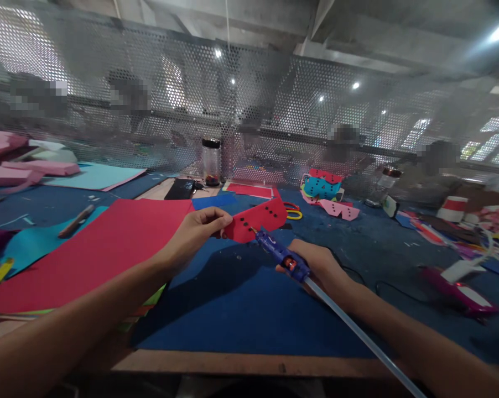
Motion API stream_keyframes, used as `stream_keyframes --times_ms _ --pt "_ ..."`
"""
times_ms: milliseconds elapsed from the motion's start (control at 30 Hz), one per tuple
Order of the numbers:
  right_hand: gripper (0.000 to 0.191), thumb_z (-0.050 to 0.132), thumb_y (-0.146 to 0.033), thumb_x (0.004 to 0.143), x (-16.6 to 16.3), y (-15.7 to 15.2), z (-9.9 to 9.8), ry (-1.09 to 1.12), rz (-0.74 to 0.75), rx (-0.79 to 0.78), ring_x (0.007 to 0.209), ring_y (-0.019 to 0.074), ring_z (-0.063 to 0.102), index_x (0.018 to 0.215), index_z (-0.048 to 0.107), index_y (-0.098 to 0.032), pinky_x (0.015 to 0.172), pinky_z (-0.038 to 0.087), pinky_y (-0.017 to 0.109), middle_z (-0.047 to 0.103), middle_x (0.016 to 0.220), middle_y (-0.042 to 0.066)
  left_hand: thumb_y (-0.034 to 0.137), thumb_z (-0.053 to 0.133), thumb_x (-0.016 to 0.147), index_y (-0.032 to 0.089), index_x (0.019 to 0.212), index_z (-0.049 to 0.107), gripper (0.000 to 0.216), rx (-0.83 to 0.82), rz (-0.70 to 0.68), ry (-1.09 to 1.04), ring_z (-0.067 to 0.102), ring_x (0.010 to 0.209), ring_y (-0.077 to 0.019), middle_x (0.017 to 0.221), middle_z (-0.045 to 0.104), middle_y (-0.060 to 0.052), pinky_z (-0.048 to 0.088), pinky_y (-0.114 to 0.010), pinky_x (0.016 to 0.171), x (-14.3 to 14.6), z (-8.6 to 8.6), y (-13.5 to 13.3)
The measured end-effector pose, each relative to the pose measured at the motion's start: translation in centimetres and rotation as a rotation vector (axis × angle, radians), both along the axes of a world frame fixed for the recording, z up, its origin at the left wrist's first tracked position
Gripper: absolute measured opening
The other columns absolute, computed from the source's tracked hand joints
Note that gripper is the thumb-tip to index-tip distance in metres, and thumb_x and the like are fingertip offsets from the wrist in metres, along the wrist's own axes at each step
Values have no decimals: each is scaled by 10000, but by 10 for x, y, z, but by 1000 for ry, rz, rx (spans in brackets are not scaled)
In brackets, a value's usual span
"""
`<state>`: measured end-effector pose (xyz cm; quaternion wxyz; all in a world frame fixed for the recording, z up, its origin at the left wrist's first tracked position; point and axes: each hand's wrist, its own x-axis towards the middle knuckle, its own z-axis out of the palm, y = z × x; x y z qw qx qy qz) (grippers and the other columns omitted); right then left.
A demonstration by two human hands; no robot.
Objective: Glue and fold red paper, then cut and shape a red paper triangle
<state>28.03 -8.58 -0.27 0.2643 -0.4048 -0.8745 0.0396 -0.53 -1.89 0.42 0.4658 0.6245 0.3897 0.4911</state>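
Observation:
Between its thumb and fingers, my left hand (208, 228) pinches the left end of a red foam piece (260, 218) marked with several black dots. The piece is held up above the blue work surface. My right hand (316, 262) is wrapped round a blue glue gun (279, 251), a long clear glue stick (357, 329) trailing from its rear. The gun's nozzle is at the lower edge of the red piece, by the dots; whether it touches cannot be made out. Red and yellow scissor handles (293, 211) show behind the piece.
Large red sheets (108, 243) lie at left, with a dark pen-like tool (76, 222) beyond. A jar (211, 162) stands by the perforated screen (270, 132). Dotted foam cutouts (322, 188) are behind, right of centre. A magenta device (459, 290) and a dark cable (399, 288) lie right.

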Motion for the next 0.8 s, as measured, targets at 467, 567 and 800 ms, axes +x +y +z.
stream_keyframes --times_ms 467,567,800 --pt "127 663 -299 901 1 1 -1 53 -14 97 683 154 573 878 565 -222 631 384 253 616 808 4 434 741 809 178 759 654 275 -14 28 4 517 658 -135 711 586 8 417 -259 649 -2 -1 3" --pt "121 637 -320 924 3 3 -2 68 -2 121 681 153 578 888 570 -227 629 391 251 626 812 8 430 750 798 181 758 657 269 -27 47 -7 518 637 -126 701 586 14 415 -253 629 -2 -2 4" --pt "143 650 -341 910 6 6 -1 109 -81 145 664 157 608 990 621 -226 632 423 247 679 844 16 436 746 792 187 783 668 262 -17 70 -7 532 634 -140 694 605 -6 404 -257 597 -3 -3 5"
